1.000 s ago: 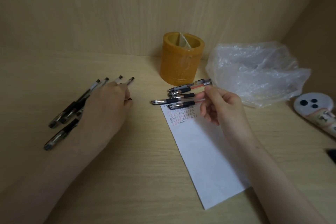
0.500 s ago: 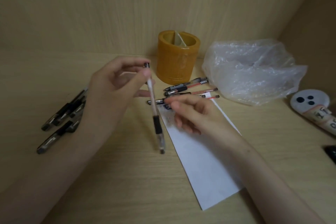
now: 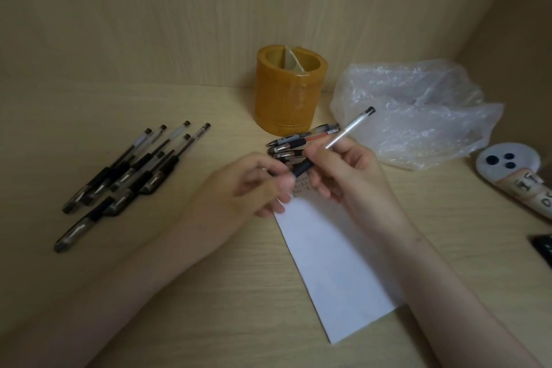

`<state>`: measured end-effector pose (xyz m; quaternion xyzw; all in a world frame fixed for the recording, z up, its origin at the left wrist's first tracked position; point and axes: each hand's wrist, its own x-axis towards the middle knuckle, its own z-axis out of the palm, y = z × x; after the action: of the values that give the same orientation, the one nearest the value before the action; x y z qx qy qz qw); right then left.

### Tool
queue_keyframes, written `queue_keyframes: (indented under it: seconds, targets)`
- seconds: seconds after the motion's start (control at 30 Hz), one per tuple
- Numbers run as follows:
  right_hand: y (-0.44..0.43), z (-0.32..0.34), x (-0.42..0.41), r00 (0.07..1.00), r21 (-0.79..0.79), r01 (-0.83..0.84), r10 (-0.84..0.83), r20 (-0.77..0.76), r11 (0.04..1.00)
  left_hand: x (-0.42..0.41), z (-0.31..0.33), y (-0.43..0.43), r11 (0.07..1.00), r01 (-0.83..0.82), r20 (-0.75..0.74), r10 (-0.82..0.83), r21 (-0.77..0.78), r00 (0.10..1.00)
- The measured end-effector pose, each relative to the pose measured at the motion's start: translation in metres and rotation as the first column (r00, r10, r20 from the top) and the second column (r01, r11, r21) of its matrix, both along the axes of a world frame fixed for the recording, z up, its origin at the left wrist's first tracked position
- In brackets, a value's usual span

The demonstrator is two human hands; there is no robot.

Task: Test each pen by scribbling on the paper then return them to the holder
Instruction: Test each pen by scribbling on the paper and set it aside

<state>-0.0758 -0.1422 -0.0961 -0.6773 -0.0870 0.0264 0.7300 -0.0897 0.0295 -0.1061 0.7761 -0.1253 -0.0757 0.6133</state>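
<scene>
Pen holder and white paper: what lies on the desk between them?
A small pile of pens lies between the pen holder and the paper; the head view shows it.

PLACE: desk nook for study or office work | SHOWN BY: wood-grain desktop [image 3: 149, 104] enclosed by back panel [image 3: 268, 9] and side panel [image 3: 522, 24] | pen holder [image 3: 286, 98], loose pens [image 3: 128, 170], paper [image 3: 334, 272], plastic bag [image 3: 418, 116] laid out

Dim, warm, even light — faint shadows, motion-blurred fingers [image 3: 268, 176], wide-angle bowing at edges.
</scene>
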Motion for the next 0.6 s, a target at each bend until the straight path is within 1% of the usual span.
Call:
queue_keyframes:
  seconds: [0.1,0.23,0.3,0.4,0.53,0.6]
  targets:
    - [-0.001,0.000,0.001,1.000,-0.050,0.025,-0.024,0.019,0.998,-0.005,-0.004,-0.006,0.995,0.087,0.032,-0.089,0.045,0.996]
    - [0.001,-0.003,0.001,0.998,-0.015,0.010,-0.009,0.062,1.000,-0.009,-0.006,-0.008,0.983,0.065,0.085,-0.080,0.173,0.993]
    - [0.002,-0.003,0.000,0.997,0.006,-0.023,0.022,0.078,1.000,-0.011,-0.005,-0.009,0.983,0.061,0.103,-0.080,0.174,0.991]
    - [0.003,-0.001,-0.002,0.992,-0.005,-0.082,0.082,0.091,0.997,-0.011,-0.005,-0.012,0.983,0.036,0.136,-0.061,0.182,0.989]
    - [0.002,-0.002,-0.001,0.993,-0.026,-0.077,0.079,0.085,0.997,-0.011,-0.003,-0.012,0.981,-0.011,0.189,-0.026,0.192,0.982]
    - [0.000,-0.001,0.000,0.993,-0.043,-0.092,0.095,0.073,0.995,-0.012,0.001,-0.013,0.987,-0.008,0.196,-0.023,0.160,0.980]
